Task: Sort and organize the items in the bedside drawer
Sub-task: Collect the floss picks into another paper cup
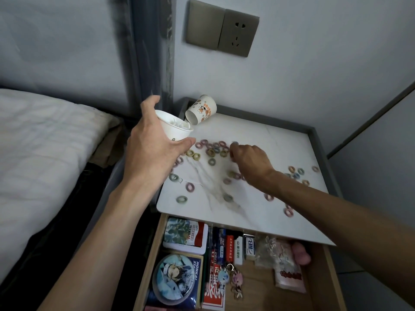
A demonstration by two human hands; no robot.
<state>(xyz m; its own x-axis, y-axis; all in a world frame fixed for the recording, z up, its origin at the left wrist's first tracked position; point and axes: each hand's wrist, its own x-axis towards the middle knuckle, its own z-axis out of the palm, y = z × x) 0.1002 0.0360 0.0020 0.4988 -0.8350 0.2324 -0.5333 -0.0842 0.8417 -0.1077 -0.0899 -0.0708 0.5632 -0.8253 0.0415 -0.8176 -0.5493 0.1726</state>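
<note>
Your small pastel hair ties lie loose across the marble-look top. They are thickest in a cluster toward the back left, where your right hand curls its fingers on one, and strays sit near the front and right edges. The white paper cup gripped in your left hand is tilted, and the printed cup lies on its side in the back corner. The open drawer holds a tin, a round badge, pens, keychain charms and plastic packets.

The round paper cup in the left hand is white. The tipped paper cup beyond it is white with orange cartoon print. Around the right hand, pastel pink, green and blue hair rings dot the white, grey-veined marble tabletop.
</note>
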